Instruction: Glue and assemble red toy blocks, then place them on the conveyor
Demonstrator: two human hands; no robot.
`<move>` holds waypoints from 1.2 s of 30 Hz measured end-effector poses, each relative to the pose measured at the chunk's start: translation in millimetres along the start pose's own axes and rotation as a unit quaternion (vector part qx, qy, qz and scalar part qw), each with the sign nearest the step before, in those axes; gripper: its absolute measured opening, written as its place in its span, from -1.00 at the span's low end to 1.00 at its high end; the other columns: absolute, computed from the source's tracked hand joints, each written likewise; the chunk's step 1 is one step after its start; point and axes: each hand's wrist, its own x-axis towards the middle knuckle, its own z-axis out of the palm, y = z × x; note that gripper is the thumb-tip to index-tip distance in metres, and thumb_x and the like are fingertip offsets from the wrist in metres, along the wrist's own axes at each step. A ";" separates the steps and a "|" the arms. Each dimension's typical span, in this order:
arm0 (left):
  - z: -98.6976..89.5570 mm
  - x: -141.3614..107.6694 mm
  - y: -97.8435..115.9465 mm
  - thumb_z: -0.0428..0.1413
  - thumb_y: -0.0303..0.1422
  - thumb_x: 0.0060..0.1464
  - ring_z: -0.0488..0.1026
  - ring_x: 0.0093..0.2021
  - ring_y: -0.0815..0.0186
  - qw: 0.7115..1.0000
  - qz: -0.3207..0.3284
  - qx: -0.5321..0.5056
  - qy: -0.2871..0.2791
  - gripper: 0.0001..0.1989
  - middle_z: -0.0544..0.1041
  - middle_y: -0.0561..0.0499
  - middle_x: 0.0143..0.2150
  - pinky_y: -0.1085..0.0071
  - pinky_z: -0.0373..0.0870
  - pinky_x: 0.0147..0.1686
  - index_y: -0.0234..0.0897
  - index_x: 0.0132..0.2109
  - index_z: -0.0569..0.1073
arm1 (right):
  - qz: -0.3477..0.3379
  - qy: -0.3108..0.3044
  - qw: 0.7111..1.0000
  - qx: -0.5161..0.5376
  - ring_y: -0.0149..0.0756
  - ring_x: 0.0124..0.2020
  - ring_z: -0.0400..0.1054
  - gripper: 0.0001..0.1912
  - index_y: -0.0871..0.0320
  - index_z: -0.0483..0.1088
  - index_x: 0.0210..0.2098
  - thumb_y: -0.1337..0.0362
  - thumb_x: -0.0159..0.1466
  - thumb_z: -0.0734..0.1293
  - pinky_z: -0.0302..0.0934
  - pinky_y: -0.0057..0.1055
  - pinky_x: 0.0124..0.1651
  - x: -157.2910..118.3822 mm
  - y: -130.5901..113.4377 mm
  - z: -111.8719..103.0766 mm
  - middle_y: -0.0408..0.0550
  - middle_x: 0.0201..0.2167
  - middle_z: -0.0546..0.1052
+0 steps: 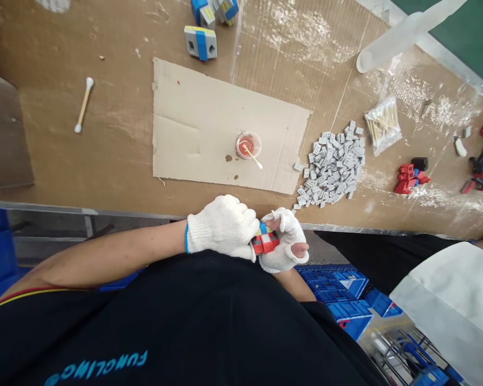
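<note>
A small red, blue and grey plastic toy part is held between my two hands, close to my body at the table's near edge. My left hand, in a white knit glove, has its fingers curled against the part's left side. Gripping the same part from the right is my right hand, whose glove leaves some fingertips bare. Beyond them, a clear cup with red liquid sits on a cardboard sheet, a cotton swab leaning in it. To its right lies a heap of small grey plastic pieces.
Grey blocks with blue bands stand at the back. A lone swab lies left; a bag of swabs lies right, near red toy parts. A translucent tube crosses the far right. Another person's white garment is beside me.
</note>
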 end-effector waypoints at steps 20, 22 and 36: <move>-1.8 -1.1 1.2 0.15 0.18 0.48 0.35 -0.55 0.20 1.000 -0.009 0.008 0.002 -0.37 0.39 0.02 -0.53 0.21 0.05 -0.49 -0.18 -0.43 0.44 | 0.011 -0.033 0.998 0.043 -0.17 -0.52 0.34 -0.35 0.00 0.48 -0.36 -0.26 0.64 0.15 0.22 -0.22 -0.50 3.0 1.3 -4.6 -0.14 -0.50 0.40; -2.4 -1.1 1.1 0.16 0.16 0.47 0.36 -0.54 0.20 1.000 -0.006 0.007 0.007 -0.38 0.41 0.02 -0.51 0.20 0.07 -0.49 -0.18 -0.43 0.44 | 0.011 -0.028 0.998 0.053 -0.18 -0.51 0.35 -0.38 0.00 0.50 -0.35 -0.25 0.64 0.18 0.20 -0.23 -0.49 2.3 1.2 -3.5 -0.14 -0.50 0.41; -1.1 -1.6 1.6 0.14 0.14 0.49 0.36 -0.53 0.20 1.000 -0.009 0.006 -0.006 -0.39 0.40 0.02 -0.51 0.20 0.06 -0.47 -0.18 -0.43 0.43 | 0.005 -0.016 0.999 0.032 -0.18 -0.55 0.32 -0.39 0.00 0.40 -0.42 -0.20 0.63 0.16 0.18 -0.24 -0.54 3.0 1.3 -2.0 -0.15 -0.53 0.36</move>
